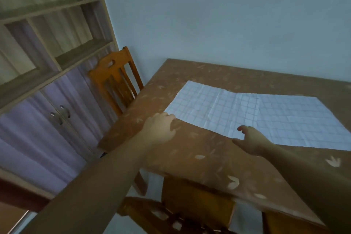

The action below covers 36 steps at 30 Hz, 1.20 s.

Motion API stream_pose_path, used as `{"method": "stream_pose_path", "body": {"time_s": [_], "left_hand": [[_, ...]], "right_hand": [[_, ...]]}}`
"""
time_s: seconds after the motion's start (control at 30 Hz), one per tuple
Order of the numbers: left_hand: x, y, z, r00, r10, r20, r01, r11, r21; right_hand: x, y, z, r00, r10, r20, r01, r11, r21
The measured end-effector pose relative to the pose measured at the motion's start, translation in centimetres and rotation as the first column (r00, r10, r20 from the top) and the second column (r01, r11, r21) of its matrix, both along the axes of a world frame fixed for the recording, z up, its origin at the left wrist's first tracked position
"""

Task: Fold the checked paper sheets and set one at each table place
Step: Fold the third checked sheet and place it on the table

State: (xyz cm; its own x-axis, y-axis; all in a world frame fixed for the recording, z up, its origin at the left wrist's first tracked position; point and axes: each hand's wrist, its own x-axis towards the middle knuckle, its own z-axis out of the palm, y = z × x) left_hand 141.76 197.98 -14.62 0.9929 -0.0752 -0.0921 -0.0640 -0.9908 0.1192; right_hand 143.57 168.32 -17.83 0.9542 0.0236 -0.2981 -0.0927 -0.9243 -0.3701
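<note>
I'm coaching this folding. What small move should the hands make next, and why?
Probably pinch the near edge of the checked sheet: it lies flat, not yet folded, and the left hand and right hand are open by that edge.

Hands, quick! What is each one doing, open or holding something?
Left hand: open, fingers on a corner of the checked paper sheet.
Right hand: open, holding nothing.

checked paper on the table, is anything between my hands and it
Nothing visible does. The left hand is by the near left corner of the checked paper, the right hand is at its near edge, and only the patterned tablecloth lies between them.
</note>
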Motion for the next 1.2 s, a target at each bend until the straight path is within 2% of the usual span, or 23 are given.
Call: {"method": "stream_pose_path", "body": {"time_s": [0.23, 0.47, 0.63, 0.8, 0.9, 1.07, 1.2], "left_hand": [[7.6, -2.0, -3.6, 0.988, -0.129, -0.086, 0.119, 0.986, -0.115], [15.4, -4.8, -10.9, 0.977, -0.161, -0.138, 0.137, 0.976, -0.167], [21.5, -6.0, -16.1, 0.981, -0.125, -0.148, 0.106, 0.986, -0.129], [24.5, -6.2, -21.2, 0.969, 0.044, -0.244, -0.046, 0.999, -0.002], [24.2, -6.2, -22.7, 0.973, 0.075, -0.218, -0.075, 0.997, 0.007], [23.4, -6.8, -23.0, 0.985, 0.063, -0.160, -0.068, 0.997, -0.026], [22.0, -7.4, -23.1, 0.995, 0.023, -0.094, -0.030, 0.996, -0.081]], "right_hand": [[4.0, 0.8, -3.3, 0.994, -0.094, -0.047, 0.094, 0.995, 0.009], [11.4, 2.6, -11.2, 0.989, -0.107, -0.105, 0.115, 0.991, 0.074], [15.4, 3.1, -15.0, 0.987, -0.107, 0.118, 0.106, 0.994, 0.018], [17.2, 4.3, -18.8, 0.976, -0.182, 0.117, 0.198, 0.970, -0.141], [17.1, 4.8, -19.7, 0.972, -0.175, 0.157, 0.202, 0.963, -0.181], [17.1, 5.3, -19.6, 0.975, -0.123, 0.186, 0.147, 0.981, -0.124], [16.8, 5.8, -19.9, 0.924, -0.122, 0.362, 0.106, 0.992, 0.062]]}}
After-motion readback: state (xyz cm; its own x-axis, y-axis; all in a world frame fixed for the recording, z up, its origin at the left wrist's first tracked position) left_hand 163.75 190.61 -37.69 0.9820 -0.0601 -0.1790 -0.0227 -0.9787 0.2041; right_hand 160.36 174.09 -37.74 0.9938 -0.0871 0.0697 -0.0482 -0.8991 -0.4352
